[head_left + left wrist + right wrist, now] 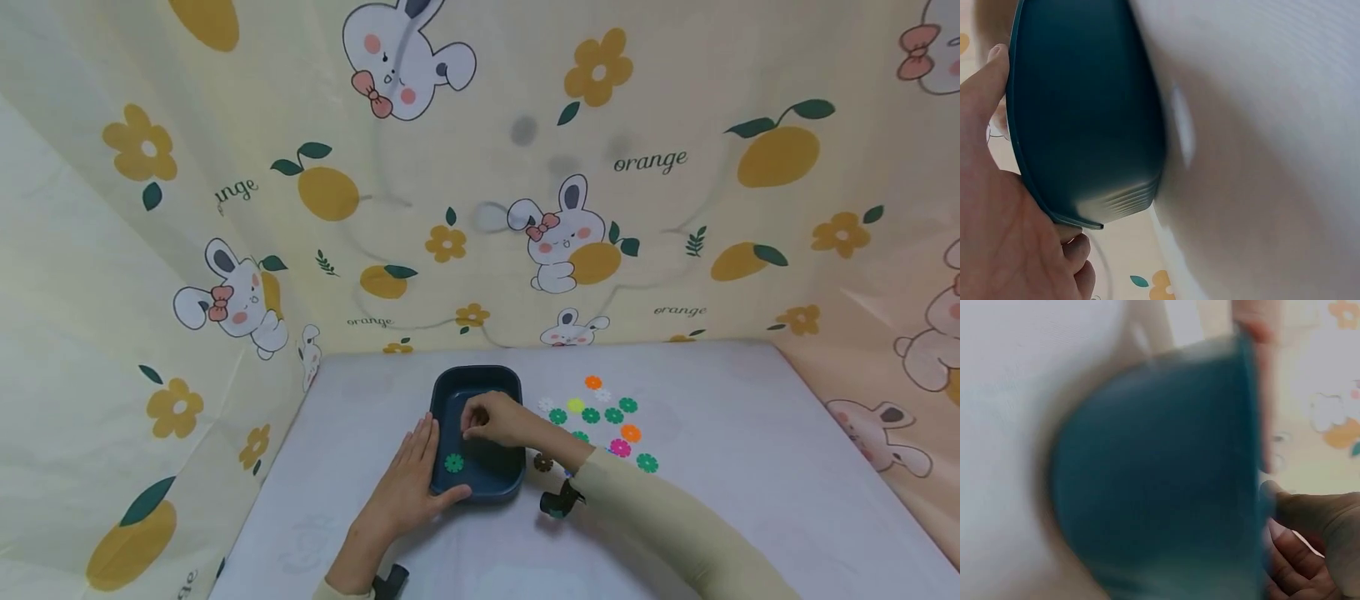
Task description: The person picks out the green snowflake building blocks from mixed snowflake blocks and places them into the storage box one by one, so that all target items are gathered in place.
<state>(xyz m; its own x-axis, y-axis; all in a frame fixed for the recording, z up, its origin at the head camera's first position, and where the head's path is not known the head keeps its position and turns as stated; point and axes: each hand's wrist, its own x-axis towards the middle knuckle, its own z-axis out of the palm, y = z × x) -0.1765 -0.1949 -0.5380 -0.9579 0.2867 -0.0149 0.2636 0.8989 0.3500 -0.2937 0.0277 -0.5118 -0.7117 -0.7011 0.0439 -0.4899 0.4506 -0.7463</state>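
A dark blue rectangular tray (487,490) stands on the table with a green flower-shaped piece (453,463) lying inside. Along the tray's left rim rests my left hand (408,475), its fingers straight and its thumb by the near rim. The left wrist view has that hand (1016,225) around the tray's corner. My right hand (495,418) is over the tray, fingers curled and thumb close to the index finger. I cannot tell whether a piece is between those fingertips. The right wrist view shows this hand (1310,550) at the rim of the blurred tray (1160,475).
Right of the tray, several flower pieces lie scattered on the white table (712,433), among them an orange one (632,433), a pink one (620,447), a yellow one (575,405) and a brown one (543,462). My right forearm crosses over part of them. A printed curtain (480,208) stands behind.
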